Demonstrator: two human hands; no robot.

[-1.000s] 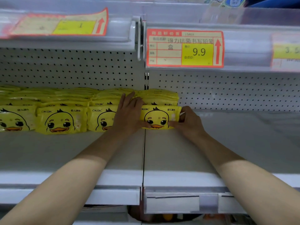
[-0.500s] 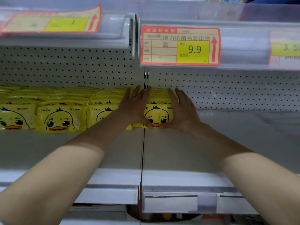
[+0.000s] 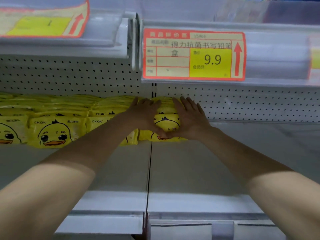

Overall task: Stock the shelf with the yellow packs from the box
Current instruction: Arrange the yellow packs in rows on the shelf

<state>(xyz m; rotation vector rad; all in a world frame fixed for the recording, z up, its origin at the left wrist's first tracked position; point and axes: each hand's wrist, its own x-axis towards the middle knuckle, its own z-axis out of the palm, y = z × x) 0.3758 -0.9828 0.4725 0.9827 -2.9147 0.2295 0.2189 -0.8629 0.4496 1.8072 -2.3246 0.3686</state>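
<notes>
1. Left hand (image 3: 145,115): fingers straight, slightly apart, pressed flat on the left side of the end stack of yellow packs (image 3: 167,122). Right hand (image 3: 190,118): same on the right side.
2. Thumb tips seem to meet at the stack's lower front; blurred.
3. Stack sits mid-frame on the shelf (image 3: 190,161), at the panel seam.
4. Row of duck-printed packs (image 3: 57,130) runs to the left edge.
5. Price tag (image 3: 194,54) reading 9.9, upper centre.

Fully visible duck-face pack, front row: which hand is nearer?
Left. The left hand lies flat on packs to the right of the duck-face pack; the right hand is farther right, beyond the shelf seam.
</notes>
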